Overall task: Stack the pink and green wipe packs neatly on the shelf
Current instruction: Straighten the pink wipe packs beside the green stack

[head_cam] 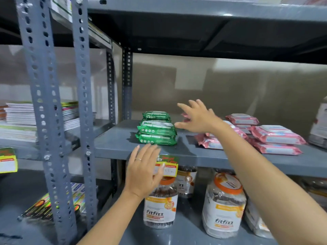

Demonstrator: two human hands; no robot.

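Hands empty, fingers spread: right hand (198,119) over shelf (185,152) beside green packs (156,129), left hand (143,172) below.

The green wipe packs (157,129) sit in a little stack on the grey shelf (178,150), maybe three or four high, flat but a bit skewed so the edges don't line up. They're just left of the right hand (198,118), whose spread fingers are just about at the stack's right edge, and right above the left hand (143,171). The pink wipe packs (270,137) are messier: glossy pink with white label flaps, lying flat in loose overlapping piles to the right of and behind the right hand, some partly hidden by the wrist.
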